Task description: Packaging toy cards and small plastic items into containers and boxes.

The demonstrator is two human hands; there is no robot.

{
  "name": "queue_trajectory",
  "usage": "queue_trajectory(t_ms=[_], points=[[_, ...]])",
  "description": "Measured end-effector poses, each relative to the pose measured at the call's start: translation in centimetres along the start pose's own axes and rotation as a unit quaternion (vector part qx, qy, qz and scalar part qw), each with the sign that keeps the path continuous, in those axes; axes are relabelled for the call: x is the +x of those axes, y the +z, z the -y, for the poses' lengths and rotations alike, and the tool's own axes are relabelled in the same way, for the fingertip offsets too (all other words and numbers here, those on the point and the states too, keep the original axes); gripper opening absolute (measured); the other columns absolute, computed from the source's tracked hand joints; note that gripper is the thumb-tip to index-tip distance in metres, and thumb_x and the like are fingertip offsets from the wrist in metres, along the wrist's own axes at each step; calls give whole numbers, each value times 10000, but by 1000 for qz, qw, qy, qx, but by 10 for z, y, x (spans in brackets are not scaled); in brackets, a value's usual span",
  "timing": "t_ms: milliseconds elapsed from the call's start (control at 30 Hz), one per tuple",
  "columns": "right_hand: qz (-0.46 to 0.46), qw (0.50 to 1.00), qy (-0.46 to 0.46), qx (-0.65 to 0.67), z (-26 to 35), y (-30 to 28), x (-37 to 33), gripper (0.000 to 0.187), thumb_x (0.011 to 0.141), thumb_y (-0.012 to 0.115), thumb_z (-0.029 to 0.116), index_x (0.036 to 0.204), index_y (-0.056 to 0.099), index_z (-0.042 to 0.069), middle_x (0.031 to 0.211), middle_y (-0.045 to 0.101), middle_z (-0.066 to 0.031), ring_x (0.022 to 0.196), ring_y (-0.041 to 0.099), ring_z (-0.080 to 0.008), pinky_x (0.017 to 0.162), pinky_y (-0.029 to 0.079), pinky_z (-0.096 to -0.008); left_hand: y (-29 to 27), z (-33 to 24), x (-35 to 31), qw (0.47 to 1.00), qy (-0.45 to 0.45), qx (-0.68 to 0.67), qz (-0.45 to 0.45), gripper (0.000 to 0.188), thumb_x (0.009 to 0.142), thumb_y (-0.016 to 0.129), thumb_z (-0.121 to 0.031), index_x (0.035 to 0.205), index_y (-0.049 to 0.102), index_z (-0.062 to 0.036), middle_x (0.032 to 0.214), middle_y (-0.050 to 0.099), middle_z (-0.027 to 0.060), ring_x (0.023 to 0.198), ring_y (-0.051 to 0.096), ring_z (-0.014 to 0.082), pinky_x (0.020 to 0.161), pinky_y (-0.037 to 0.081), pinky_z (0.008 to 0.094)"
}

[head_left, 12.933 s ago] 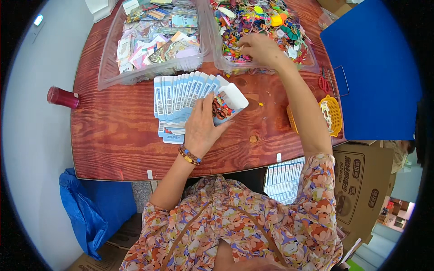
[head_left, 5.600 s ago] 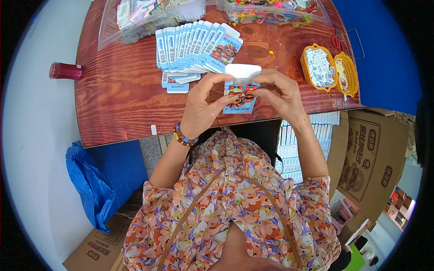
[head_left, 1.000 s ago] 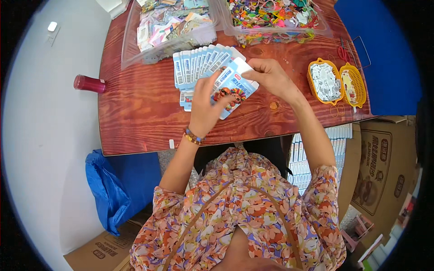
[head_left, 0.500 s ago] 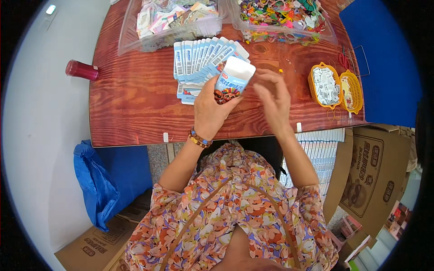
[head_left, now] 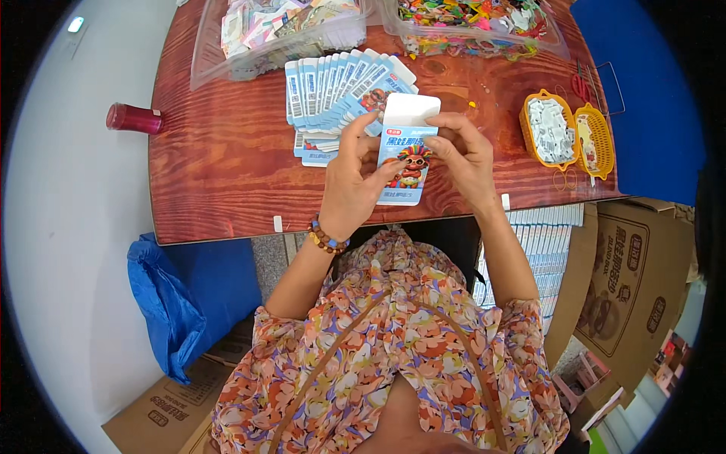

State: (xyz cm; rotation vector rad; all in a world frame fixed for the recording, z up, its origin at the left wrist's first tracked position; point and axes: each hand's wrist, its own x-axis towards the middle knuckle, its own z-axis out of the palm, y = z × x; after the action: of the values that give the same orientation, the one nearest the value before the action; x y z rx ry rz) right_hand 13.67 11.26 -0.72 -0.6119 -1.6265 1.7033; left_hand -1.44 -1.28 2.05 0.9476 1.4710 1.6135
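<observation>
Both hands hold a small light-blue carton (head_left: pixel 402 195) upright above the near side of the table, its white top flap raised and a cartoon figure on its front. My left hand (head_left: pixel 352 178) grips the carton's left side, thumb across the front. On the right side, my right hand (head_left: pixel 467 159) pinches the carton's upper edge near the flap, thumb in front. Just beyond lies a fanned pile of flat blue-and-white cartons (head_left: pixel 325 91), partly hidden behind my left hand.
At the back stand a clear bin of paper packets (head_left: pixel 299 57) and a clear bin of colourful trinkets (head_left: pixel 484 41). Yellow baskets (head_left: pixel 563 160), one with white sachets, sit right near red scissors (head_left: pixel 580 85). A dark red jar (head_left: pixel 134 119) is left; packed cartons (head_left: pixel 541 250) are below right.
The carton has turned upright and come slightly right and nearer me. My right hand, apart from it before, has closed on its right edge.
</observation>
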Motion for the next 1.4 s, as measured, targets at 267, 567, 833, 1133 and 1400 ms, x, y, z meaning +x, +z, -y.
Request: queue_trajectory(t_ms=[267,567,833,1133,1400], points=[[74,983,-92,-137,15,-5,3,146,937,665,74,1059,635,-1,1138,610,-63,942,611,-119,796,512,-259,-18,-1,7,994,-32,26,106,577,860,700,48,1346,414,-72,1034,664,91,943,667,133,789,558,280],[34,998,43,-29,58,5,8,127,964,629,88,1046,657,-5,984,658,-34,899,589,-84,772,481,-232,-12,-6,-2,993,-4,-30,112,480,878,669,58,1273,434,-80,1063,655,84,971,659,139,816,550,288],[117,989,59,-65,72,0,14,161,957,643,85,1085,689,-2,940,687,4,828,581,-30,709,470,-196,-13,-7,-5,993,11,-12,118,473,888,663,38,1282,422,-61,1117,654,103,992,657,147,820,550,300],[146,971,52,-182,77,-7,12,199,920,635,-24,1099,721,-11,978,725,-36,898,645,-73,787,521,-225,-14,-3,-5,991,-24,-9,135,597,854,717,3,1322,354,-69,1118,652,129,957,679,176,800,559,315],[156,955,23,-251,80,-6,14,199,908,641,-25,1092,716,-22,972,736,-68,889,661,-88,778,534,-237,-13,-9,-4,989,-50,-3,135,648,827,734,2,1328,329,-65,1103,661,142,964,695,202,795,567,324]])
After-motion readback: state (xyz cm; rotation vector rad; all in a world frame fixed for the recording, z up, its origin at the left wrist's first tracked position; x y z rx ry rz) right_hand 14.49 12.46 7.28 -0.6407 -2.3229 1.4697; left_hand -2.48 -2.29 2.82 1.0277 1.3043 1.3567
